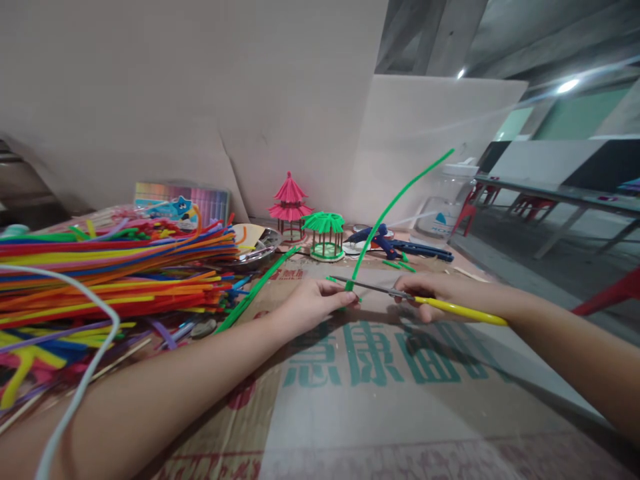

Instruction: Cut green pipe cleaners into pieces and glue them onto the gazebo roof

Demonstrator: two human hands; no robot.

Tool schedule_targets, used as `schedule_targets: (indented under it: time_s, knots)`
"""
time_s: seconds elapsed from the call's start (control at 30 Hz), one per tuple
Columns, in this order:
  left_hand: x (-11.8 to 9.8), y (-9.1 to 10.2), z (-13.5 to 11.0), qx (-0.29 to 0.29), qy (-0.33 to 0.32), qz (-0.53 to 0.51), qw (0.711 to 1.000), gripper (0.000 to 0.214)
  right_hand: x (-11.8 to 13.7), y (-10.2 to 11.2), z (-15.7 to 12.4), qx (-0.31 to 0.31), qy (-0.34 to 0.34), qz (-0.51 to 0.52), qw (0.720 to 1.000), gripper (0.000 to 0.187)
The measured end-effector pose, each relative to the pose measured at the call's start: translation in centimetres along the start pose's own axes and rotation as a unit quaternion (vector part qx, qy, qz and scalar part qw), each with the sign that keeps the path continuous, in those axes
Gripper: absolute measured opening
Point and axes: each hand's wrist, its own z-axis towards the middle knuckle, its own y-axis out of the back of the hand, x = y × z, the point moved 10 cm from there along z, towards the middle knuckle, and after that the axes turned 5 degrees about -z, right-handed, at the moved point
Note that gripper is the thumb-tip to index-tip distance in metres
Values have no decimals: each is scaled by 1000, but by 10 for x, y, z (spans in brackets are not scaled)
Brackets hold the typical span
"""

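Note:
My left hand [313,303] pinches a green pipe cleaner [387,210] near its lower end, and the rest of the strand curves up to the right. A short green end shows by the fingertips. My right hand [430,293] is closed around yellow-handled scissors [455,309]. Their metal blades reach left to the pipe cleaner just above my left fingertips; whether they have closed on it I cannot tell. Behind my hands stand a small green-roofed pavilion [325,233] with brown posts and a pink two-tiered pavilion [289,203].
Bundles of coloured pipe cleaners [110,253] cover the left side, with a white cable [107,307] crossing them. Behind lies a marker case [185,203]. A blue glue gun [383,239], green offcuts [400,265] and a clear plastic bottle [447,200] are at the back right. Printed cardboard [360,413] covers the table.

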Motion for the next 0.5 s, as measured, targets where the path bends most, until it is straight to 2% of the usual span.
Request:
schedule_targets:
  time_s: [0.2,0.5]
  knots:
    - [-1,-1,0,5,1,-8,1000,29,0,0,-1,0,0,9,1000,37]
    - [-5,1,-2,-4,4,10,1000,28,2,5,0,-27,-8,7,1000,37]
